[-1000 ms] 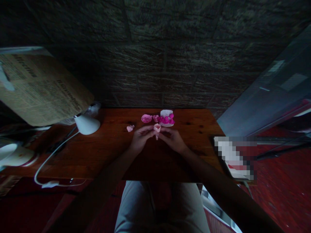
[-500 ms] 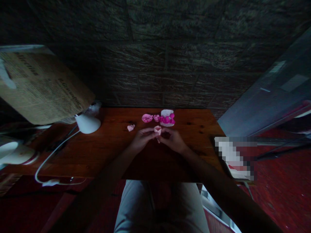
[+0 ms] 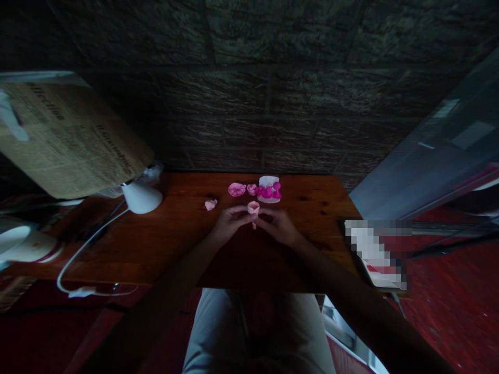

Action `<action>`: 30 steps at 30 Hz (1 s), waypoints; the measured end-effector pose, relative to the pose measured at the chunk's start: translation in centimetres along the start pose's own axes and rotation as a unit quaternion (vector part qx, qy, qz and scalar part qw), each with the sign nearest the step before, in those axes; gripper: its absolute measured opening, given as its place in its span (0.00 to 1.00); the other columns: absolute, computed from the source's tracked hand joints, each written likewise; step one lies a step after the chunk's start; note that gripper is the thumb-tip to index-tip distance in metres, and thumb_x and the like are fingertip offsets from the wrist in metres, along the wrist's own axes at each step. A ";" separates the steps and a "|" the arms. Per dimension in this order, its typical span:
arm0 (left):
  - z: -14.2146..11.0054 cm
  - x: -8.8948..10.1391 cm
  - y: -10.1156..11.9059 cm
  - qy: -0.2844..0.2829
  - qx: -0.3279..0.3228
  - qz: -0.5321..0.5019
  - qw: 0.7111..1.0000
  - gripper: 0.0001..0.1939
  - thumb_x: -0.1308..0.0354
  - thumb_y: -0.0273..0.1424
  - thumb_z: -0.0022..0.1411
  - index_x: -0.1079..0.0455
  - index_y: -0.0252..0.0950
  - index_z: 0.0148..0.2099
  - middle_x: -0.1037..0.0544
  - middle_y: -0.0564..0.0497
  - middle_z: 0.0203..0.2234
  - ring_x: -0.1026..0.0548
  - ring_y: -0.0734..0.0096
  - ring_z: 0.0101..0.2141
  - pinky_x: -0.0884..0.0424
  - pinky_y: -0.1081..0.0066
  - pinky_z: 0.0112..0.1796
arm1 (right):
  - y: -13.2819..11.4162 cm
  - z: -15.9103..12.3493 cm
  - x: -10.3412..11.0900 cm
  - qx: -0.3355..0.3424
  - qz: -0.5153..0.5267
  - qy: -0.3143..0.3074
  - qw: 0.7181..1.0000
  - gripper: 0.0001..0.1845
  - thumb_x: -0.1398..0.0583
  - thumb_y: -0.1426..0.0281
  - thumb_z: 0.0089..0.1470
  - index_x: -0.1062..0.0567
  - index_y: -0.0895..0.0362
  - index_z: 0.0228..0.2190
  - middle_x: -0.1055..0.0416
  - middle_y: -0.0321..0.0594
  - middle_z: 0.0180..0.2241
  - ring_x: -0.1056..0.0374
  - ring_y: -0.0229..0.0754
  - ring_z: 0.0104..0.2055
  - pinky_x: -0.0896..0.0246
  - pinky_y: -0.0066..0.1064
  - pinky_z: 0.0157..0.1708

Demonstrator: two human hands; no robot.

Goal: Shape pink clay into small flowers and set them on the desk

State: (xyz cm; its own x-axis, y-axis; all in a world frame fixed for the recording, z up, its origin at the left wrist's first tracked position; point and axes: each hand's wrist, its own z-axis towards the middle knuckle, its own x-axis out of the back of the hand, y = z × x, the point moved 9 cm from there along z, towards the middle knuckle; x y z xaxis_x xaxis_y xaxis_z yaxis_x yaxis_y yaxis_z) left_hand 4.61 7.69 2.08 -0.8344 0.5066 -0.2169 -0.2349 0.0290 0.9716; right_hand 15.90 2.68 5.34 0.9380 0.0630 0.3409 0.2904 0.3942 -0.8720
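Observation:
Above the wooden table [image 3: 167,244], a small pale pink paper flower [image 3: 253,207] is pinched between my two hands, its cupped top facing up and a thin tail hanging below. My left hand [image 3: 230,222] grips it from the left, fingers closed. From the other side my right hand [image 3: 279,224] holds it too, fingers bent and slightly blurred. Just beyond lie a round pink paper flower [image 3: 237,189], a smaller pink rosette [image 3: 252,189] and several magenta blooms [image 3: 268,192] on a white piece [image 3: 268,180]. A crumpled pale pink piece [image 3: 211,204] rests to the left.
On the left stands a lamp with a white base [image 3: 142,199] and newsprint shade [image 3: 74,135]; its white cable [image 3: 83,249] crosses the table. A white cup [image 3: 31,244] lies at far left. A phone-like device [image 3: 378,259], partly pixelated, sits at the right edge. A stone-patterned wall [image 3: 241,93] rises behind.
Both hands stay in nearly the same place around the pale pink paper flower. Its cup sits slightly more upright, and the right fingers have shifted a little. The view has moved very slightly.

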 end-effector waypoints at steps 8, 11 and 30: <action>-0.2 -0.1 0.7 0.002 -0.021 0.045 0.999 0.11 0.25 0.37 0.49 0.17 0.37 0.34 0.16 0.49 0.30 0.21 0.66 0.30 0.23 0.65 0.38 | 0.8 -0.1 0.2 -0.006 -0.009 0.021 1.000 0.13 0.38 0.61 0.60 0.23 0.54 0.26 0.23 0.36 0.29 0.28 0.42 0.34 0.36 0.33 0.40; -0.1 -0.3 0.4 -0.011 -0.007 0.029 0.999 0.13 0.25 0.38 0.49 0.16 0.37 0.36 0.16 0.50 0.29 0.23 0.69 0.28 0.24 0.66 0.36 | 0.7 0.0 0.3 -0.002 -0.007 0.022 1.000 0.13 0.38 0.62 0.60 0.23 0.54 0.26 0.22 0.37 0.29 0.28 0.41 0.33 0.36 0.33 0.40; 0.0 0.6 -0.3 0.025 0.006 0.008 1.000 0.15 0.23 0.37 0.44 0.17 0.35 0.34 0.18 0.52 0.25 0.28 0.75 0.25 0.33 0.73 0.30 | 0.6 -0.1 0.6 0.002 -0.022 0.038 0.999 0.11 0.37 0.63 0.59 0.22 0.55 0.28 0.21 0.37 0.29 0.27 0.40 0.32 0.34 0.31 0.38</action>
State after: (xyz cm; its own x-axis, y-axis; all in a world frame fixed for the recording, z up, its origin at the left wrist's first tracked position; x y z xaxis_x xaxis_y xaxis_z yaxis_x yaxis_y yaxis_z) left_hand 4.17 8.04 1.62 -0.8622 0.4631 -0.2053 -0.2152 0.0320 0.9760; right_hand 16.64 2.83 4.94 0.9359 -0.0246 0.3515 0.3317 0.3982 -0.8553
